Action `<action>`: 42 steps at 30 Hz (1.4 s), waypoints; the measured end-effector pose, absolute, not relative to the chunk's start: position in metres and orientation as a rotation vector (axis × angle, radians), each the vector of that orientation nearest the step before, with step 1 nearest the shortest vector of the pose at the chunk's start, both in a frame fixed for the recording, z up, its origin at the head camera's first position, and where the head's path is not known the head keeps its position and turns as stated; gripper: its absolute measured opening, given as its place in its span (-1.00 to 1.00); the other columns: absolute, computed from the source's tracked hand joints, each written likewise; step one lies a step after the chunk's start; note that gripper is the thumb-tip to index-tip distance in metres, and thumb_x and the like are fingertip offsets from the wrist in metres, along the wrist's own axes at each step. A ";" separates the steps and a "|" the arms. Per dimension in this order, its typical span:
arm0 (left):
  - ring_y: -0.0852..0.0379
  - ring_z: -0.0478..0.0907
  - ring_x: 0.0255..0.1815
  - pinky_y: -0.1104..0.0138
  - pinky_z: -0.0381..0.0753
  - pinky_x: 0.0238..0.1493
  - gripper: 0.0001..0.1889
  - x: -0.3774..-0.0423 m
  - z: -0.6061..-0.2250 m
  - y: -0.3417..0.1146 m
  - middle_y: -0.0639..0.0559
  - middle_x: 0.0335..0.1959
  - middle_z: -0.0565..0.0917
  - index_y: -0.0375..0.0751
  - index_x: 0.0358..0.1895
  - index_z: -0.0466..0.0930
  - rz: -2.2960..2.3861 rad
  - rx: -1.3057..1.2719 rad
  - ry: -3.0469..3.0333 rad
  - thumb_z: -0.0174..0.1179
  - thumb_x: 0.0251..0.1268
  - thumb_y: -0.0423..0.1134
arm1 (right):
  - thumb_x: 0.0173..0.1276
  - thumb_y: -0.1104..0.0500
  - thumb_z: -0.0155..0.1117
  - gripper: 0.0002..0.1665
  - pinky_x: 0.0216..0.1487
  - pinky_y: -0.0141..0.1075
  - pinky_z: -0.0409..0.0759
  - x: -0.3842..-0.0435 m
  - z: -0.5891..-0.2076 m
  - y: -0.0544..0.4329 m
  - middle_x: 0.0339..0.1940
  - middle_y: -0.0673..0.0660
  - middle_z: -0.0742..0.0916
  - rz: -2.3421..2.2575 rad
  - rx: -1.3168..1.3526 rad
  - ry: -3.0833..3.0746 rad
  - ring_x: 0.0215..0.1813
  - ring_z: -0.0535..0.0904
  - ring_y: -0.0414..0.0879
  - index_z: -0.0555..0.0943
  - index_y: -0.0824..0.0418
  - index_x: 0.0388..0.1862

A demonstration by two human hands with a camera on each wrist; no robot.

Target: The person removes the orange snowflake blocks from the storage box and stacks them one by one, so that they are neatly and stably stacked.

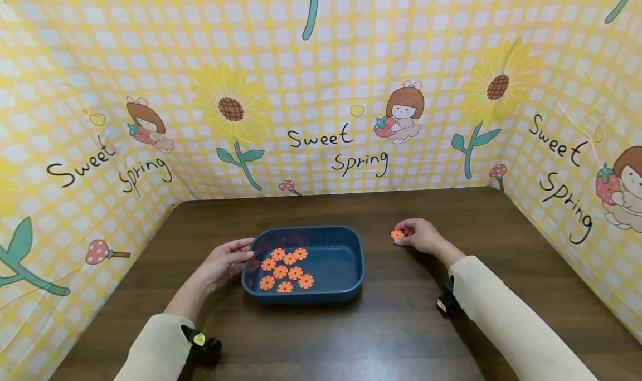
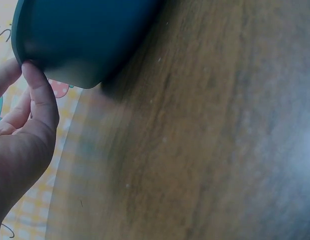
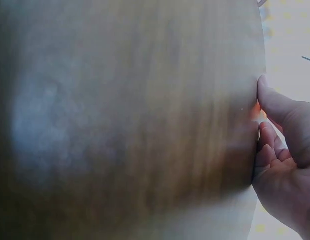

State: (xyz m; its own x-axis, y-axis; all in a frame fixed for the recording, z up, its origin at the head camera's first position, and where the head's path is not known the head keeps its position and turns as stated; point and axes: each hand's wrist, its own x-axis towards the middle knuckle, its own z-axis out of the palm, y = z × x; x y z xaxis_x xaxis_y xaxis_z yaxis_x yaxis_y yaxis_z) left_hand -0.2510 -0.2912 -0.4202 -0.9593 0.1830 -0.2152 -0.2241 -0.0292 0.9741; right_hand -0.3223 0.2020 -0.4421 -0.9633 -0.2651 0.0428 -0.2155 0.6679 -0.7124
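A dark blue rectangular basin (image 1: 303, 297) stands on the table, with several orange notched building discs (image 1: 280, 272) lying in its left half. My left hand (image 1: 228, 263) grips the left rim of the basin between thumb and fingers. In the left wrist view the thumb (image 2: 42, 97) meets the basin's outer wall (image 2: 69, 45). To the right of the basin, my right hand (image 1: 421, 236) pinches one more orange notched disc (image 1: 397, 234) low over the tabletop. Only a sliver of orange shows by the thumb (image 3: 280, 102) in the right wrist view.
A brown wooden table (image 1: 321, 342) lies under everything. Yellow checked cloth (image 1: 321, 52) printed with sunflowers and "Sweet Spring" lettering rises behind it and on both sides. A small dark camera is strapped at each wrist, at the end of a cream sleeve (image 1: 506, 308).
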 end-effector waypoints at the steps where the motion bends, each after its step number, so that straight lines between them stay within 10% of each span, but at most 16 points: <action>1: 0.12 0.62 -0.08 0.27 0.62 -0.02 -0.45 -0.251 -0.421 -0.291 -0.04 -0.07 0.62 -0.41 0.36 0.27 2.071 -0.042 1.966 0.19 0.36 -0.36 | 0.20 0.18 0.47 -0.60 -0.24 -0.23 0.42 -0.322 -0.442 0.202 -0.30 0.12 0.59 -1.181 -0.406 2.813 -0.28 0.43 -0.02 0.65 0.33 -0.01; 42: 0.13 0.63 -0.11 0.29 0.63 -0.05 -0.50 -0.249 -0.420 -0.293 -0.06 -0.07 0.62 -0.40 0.33 0.34 2.101 -0.010 1.941 0.18 0.36 -0.40 | 0.23 0.18 0.44 -0.55 -0.25 -0.22 0.47 -0.321 -0.436 0.197 -0.27 0.14 0.60 -1.272 -0.421 2.801 -0.25 0.47 -0.02 0.61 0.35 0.06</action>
State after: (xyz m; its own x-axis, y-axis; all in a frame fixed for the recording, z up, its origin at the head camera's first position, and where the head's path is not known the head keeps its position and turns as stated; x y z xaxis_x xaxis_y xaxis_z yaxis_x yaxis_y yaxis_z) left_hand -0.2494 -0.2927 -0.4198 -0.9607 0.1991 -0.1936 -0.2086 -0.0575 0.9763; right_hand -0.3212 0.1965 -0.4364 -0.9626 -0.2594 0.0780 -0.2294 0.6276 -0.7440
